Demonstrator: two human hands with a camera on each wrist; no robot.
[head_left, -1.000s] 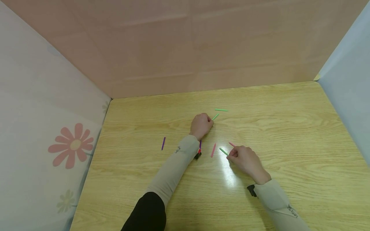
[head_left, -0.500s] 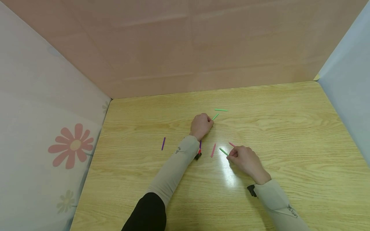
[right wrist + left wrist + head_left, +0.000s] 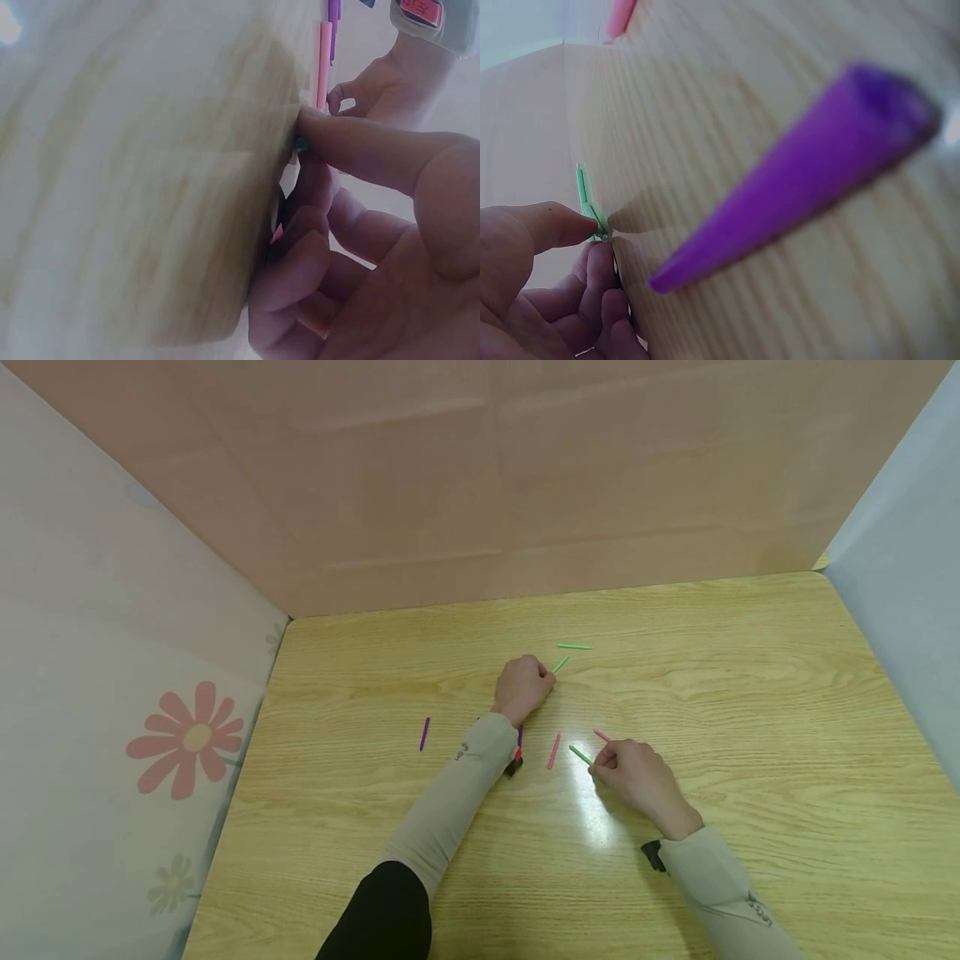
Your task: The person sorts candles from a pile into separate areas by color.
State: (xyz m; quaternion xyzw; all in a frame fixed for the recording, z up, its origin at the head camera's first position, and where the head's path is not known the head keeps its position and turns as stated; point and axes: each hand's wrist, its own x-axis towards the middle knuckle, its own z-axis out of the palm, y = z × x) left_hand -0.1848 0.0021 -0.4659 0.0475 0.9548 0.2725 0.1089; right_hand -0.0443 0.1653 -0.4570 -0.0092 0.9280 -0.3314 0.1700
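Observation:
My left hand [image 3: 522,687] pinches one end of a light green stick [image 3: 561,664] between thumb and forefinger, low over the table. Just beyond it lies another light green stick [image 3: 575,646]. Nearer and to the right, my right hand [image 3: 640,779] pinches a darker green stick [image 3: 581,755], whose far end points up and left. In the right wrist view the thumb [image 3: 367,146] covers most of that stick. A pink stick [image 3: 602,735] is partly hidden behind the right hand. Between the hands lies another pink stick [image 3: 554,751].
A purple stick [image 3: 424,733] lies on the left of the wooden table [image 3: 750,710]. Beside the left wrist is a second purple stick [image 3: 521,735], large in the left wrist view. A brown-pink screen [image 3: 487,485] closes the back; pale panels [image 3: 75,610] flank the sides.

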